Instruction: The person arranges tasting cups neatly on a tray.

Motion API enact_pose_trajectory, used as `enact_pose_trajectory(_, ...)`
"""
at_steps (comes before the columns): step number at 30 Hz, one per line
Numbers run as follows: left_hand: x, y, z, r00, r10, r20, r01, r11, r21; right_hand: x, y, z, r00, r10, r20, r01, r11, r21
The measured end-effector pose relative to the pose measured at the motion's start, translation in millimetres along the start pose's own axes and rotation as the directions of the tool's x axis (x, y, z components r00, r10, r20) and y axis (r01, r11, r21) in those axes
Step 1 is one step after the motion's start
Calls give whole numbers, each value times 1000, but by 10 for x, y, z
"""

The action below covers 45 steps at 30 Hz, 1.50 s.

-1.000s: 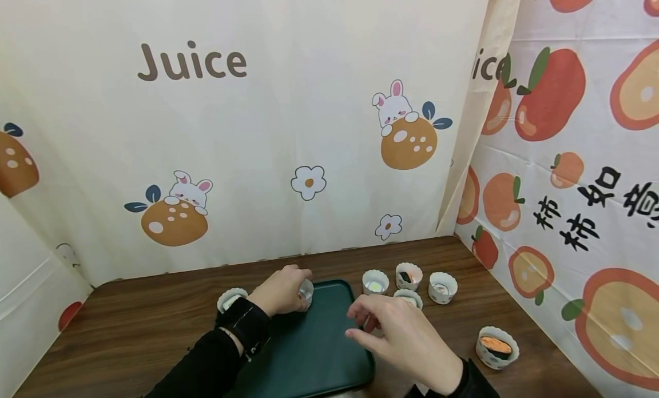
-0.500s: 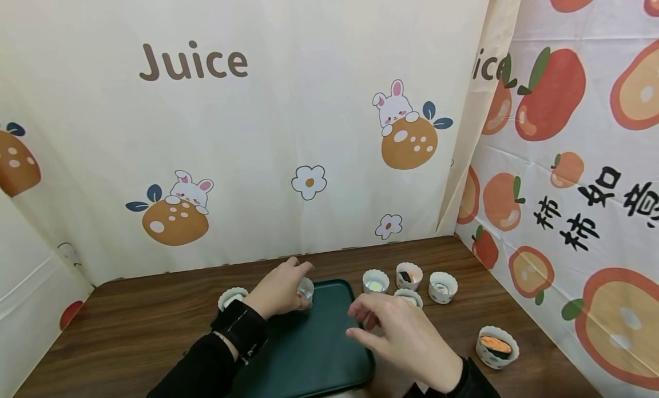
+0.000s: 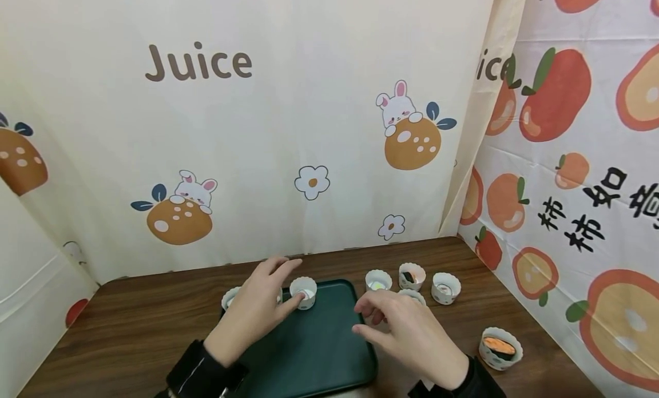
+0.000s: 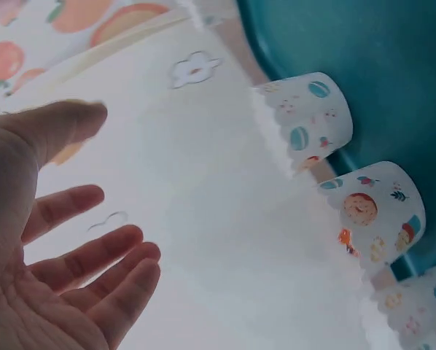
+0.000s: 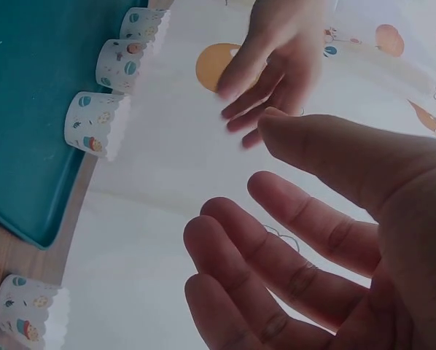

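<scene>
My left hand (image 3: 257, 306) hovers over the far left of a dark green tray (image 3: 319, 352), fingers spread and holding nothing. Just right of its thumb, a white paper baking cup (image 3: 304, 294) stands upright on the tray's far side. Three such cups line up along the tray edge in the left wrist view: an end cup (image 4: 316, 117), a middle cup (image 4: 378, 208) and a cut-off cup (image 4: 422, 310). In the head view my left hand partly covers two of them. My right hand (image 3: 412, 335), loosely bent and holding nothing, hangs over the tray's right edge.
Right of the tray stand several more cups: one with something pale green (image 3: 378, 281), one with a dark and pink piece (image 3: 412, 277), another cup (image 3: 445, 288), and one partly behind my right hand. Nearer, a cup (image 3: 500, 352) holds an orange-topped sushi piece. Printed curtains (image 3: 329, 123) border the table.
My left hand has let go of the paper cup and drawn back to the left; the cup now stands by itself on the tray. My right hand has barely moved.
</scene>
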<state>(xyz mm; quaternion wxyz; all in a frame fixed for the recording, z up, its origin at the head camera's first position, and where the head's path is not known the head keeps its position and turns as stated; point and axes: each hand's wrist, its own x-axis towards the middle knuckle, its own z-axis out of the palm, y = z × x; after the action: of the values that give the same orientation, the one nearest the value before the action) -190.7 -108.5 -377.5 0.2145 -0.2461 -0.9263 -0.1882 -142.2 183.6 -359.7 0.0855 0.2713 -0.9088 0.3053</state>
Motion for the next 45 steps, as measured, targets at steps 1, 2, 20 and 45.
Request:
enact_pose_trajectory(1, -55, 31, -25, 1000, 0, -26, 0, 1000, 1, -2, -3, -8, 1000, 1, -1, -1, 1000, -3)
enact_pose_trajectory(2, -114, 65, -46, 999, 2, -49, -1, 1000, 4, -5, -6, -15, 1000, 1, -3, -1, 1000, -7)
enact_pose_trajectory(20, -689, 298, -244, 981, -176, 77, 173, 984, 53, 3, -19, -70, 1000, -16, -8, 16, 998, -54)
enact_pose_trajectory(45, -819, 131, -325, 981, -167, 101, 156, 982, 102, 16, 727, -363, 946, 322, -41, -324, 944, -66)
